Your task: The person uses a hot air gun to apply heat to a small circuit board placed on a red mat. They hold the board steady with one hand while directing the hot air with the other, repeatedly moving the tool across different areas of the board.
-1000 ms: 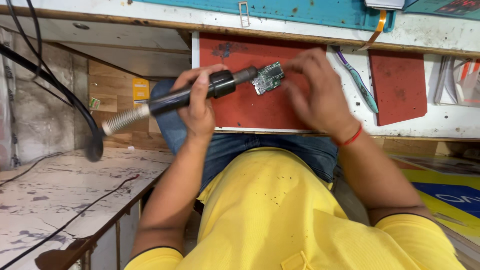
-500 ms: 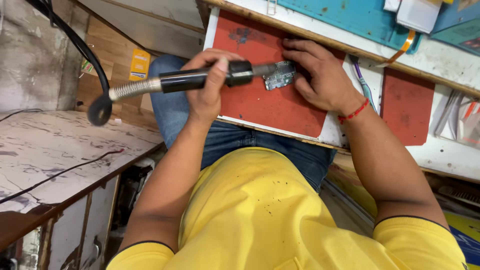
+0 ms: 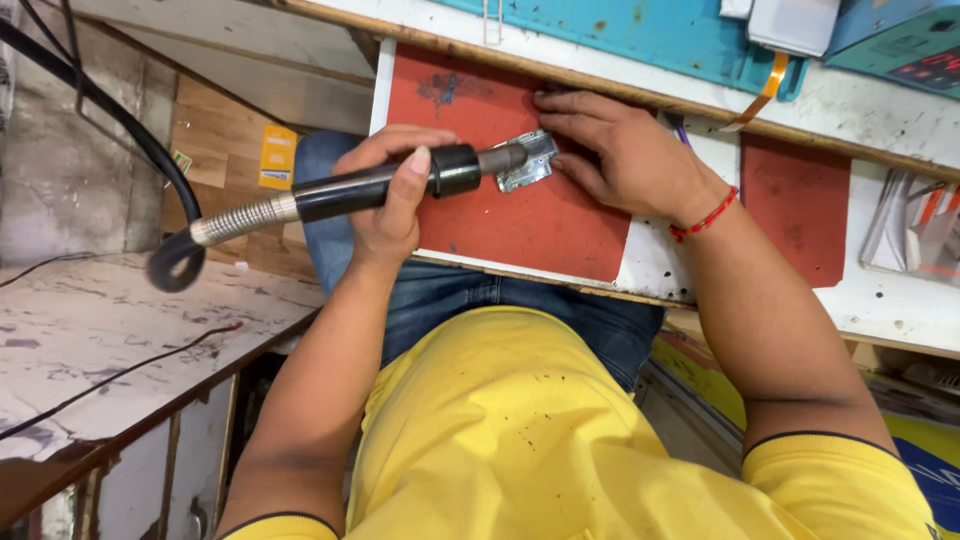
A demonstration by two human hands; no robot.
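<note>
Red mat (image 3: pixel 520 215) carries the work: a small silvery metal part (image 3: pixel 528 162) lies on its upper area, pinned flat by the fingertips of the right hand (image 3: pixel 625 160). Left hand (image 3: pixel 392 195) is clamped around the black handpiece (image 3: pixel 375 187) of a hot-air tool, thumb laid over the barrel; its metal nozzle (image 3: pixel 503 158) is aimed at the part's left edge, touching or just short of it, which cannot be told. Spring-wrapped hose (image 3: pixel 240 217) trails off to the left over the worn white bench (image 3: pixel 90 340). For a clean job, judged from this: the nozzle is best kept steady and close over one spot, not swept wide; the holding fingers are best kept on the far side, clear of the hot tip; hose slack is to be left free so the aim is not dragged. Mat edge is close to the lap, so the part should be kept well in from it.
</note>
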